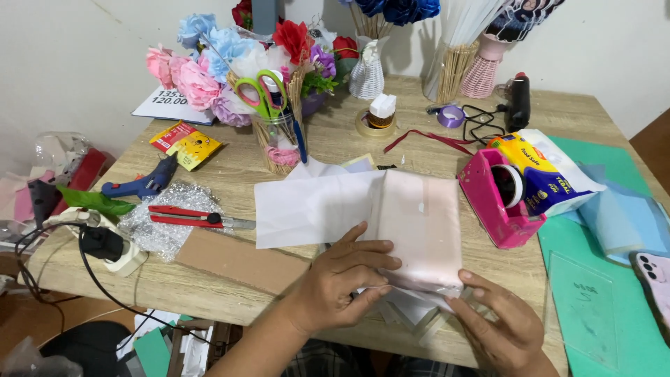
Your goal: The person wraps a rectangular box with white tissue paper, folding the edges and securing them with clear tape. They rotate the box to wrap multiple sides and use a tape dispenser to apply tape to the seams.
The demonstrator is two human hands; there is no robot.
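Observation:
A pale pink paper-wrapped block lies on the wooden table near its front edge, with a loose white paper sheet spreading from it to the left. My left hand presses on the block's near left side, fingers folded over the paper. My right hand pinches the block's near right corner. More white paper scraps show under the block between both hands.
A pink tape dispenser and a tissue pack stand to the right. Red cutter, bubble wrap, blue glue gun and cardboard strip lie left. Paper flowers, a jar with scissors and tape rolls fill the back. A phone lies on a green mat.

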